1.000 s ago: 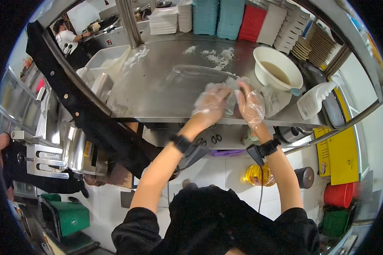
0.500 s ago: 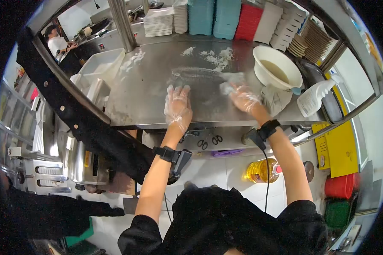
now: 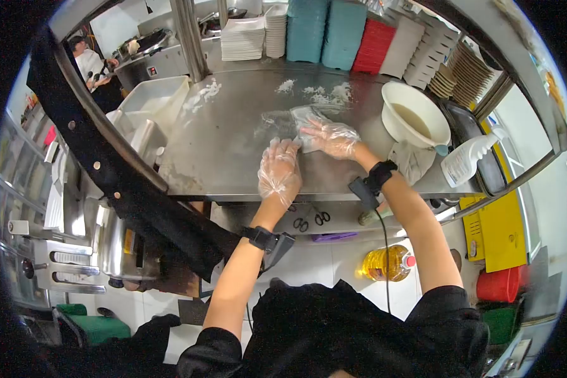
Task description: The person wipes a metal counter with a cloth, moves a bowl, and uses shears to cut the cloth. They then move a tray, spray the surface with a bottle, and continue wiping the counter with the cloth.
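Over the stainless steel worktop (image 3: 233, 126), my right hand (image 3: 336, 140) in a clear plastic glove presses a pale cloth (image 3: 305, 115) against the metal, its fingers stretched over the fabric. My left hand (image 3: 280, 167), gloved the same way, lies palm down just left of the cloth with fingers extended and nothing in it. A wet smear (image 3: 272, 120) shows by the cloth. Farther back are white crumbly patches (image 3: 331, 94). To the right of my right hand stands a cream bowl (image 3: 390, 120) of cloudy liquid, with a crumpled cloth (image 3: 412, 162) beside it.
A white spray bottle (image 3: 463, 165) stands at the right edge. Stacked teal containers (image 3: 343, 34), red containers (image 3: 375, 49) and white trays (image 3: 242, 39) line the back. A plastic bin (image 3: 154, 97) is at left. Scissors (image 3: 302, 223) lie below; an oil jug (image 3: 387, 263) is on the floor.
My right hand has slid left with the cloth, toward the middle of the worktop. My left hand has shifted slightly right and toward me; the hands are closer together.
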`<state>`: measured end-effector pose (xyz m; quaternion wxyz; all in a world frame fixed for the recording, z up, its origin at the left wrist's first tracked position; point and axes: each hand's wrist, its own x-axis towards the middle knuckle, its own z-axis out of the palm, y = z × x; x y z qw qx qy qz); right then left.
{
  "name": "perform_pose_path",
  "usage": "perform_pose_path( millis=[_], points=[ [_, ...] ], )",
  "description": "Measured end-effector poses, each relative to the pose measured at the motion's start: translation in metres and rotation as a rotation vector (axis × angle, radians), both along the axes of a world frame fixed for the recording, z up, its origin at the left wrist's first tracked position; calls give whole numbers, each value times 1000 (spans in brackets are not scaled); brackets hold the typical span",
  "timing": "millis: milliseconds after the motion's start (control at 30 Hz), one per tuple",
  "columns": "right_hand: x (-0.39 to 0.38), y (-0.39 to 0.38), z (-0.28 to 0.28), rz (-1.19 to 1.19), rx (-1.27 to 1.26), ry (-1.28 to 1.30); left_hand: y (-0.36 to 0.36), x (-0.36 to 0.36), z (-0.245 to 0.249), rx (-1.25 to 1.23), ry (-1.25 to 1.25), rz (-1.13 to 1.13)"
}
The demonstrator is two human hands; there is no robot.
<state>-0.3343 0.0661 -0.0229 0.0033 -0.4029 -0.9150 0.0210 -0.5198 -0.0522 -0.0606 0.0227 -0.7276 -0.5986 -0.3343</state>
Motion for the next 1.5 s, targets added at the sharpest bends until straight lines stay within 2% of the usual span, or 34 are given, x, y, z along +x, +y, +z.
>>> perform_pose_path(
  millis=[33, 67, 133, 200, 300, 333, 400, 467, 533, 567, 700, 767, 833, 900, 933, 967, 1033, 1067, 1167, 1300, 1400, 1467, 1500],
  points=[
    [5, 1, 0, 49, 12, 13, 1, -3, -1, 16, -23, 4],
    [11, 7, 5, -118, -103, -34, 3, -5, -2, 35, -45, 9],
    [41, 37, -11, -266, 28, -165, 3, -10, -4, 22, -53, 45],
    [77, 71, -36, -458, 7, -115, 4, -13, -5, 60, -35, 89],
    [57, 50, 17, -603, -111, -317, 5, -11, -6, 52, -17, 99],
    [55, 56, 10, -599, -115, -326, 4, -11, -7, 45, -24, 102],
    [45, 62, 2, -334, -28, -186, 4, -10, -5, 73, -8, 117],
    [19, 43, -2, -181, 60, -54, 4, -10, -5, 72, -25, 117],
    [-7, 18, 17, -18, -96, -93, 4, -10, -7, 87, -34, 116],
    [-9, 13, 12, 61, -48, -95, 3, -10, -6, 84, -48, 117],
    [7, 9, 25, -36, -60, -107, 2, -8, -3, 73, -64, 128],
    [29, 36, 15, -201, 71, -189, 3, -9, -5, 84, -42, 144],
    [60, 77, 1, -316, 87, -318, 3, -8, -4, 62, -73, 144],
    [52, 83, 14, -470, 86, -511, 3, -8, -5, 41, -104, 144],
    [72, 102, -6, -417, 181, -328, 4, -8, -5, 62, -92, 152],
    [62, 97, -1, -416, 171, -335, 4, -8, -6, 84, -77, 157],
    [31, 80, 27, -358, -55, -375, 5, -7, -5, 83, -95, 155],
    [35, 89, 12, -259, -46, -272, 5, -7, -5, 93, -112, 158],
    [14, 56, 13, -11, 2, -132, 7, -6, -5, 110, -105, 160],
    [24, 62, 12, -45, -25, -95, 9, -7, -6, 132, -116, 141],
    [38, 89, 10, -532, 25, -245, 10, -7, -10, 162, -130, 146],
    [60, 114, -5, -678, 135, -178, 8, -7, -7, 127, -127, 152],
    [73, 135, -19, -734, 199, -317, 7, -7, -5, 90, -122, 152]
  ],
)
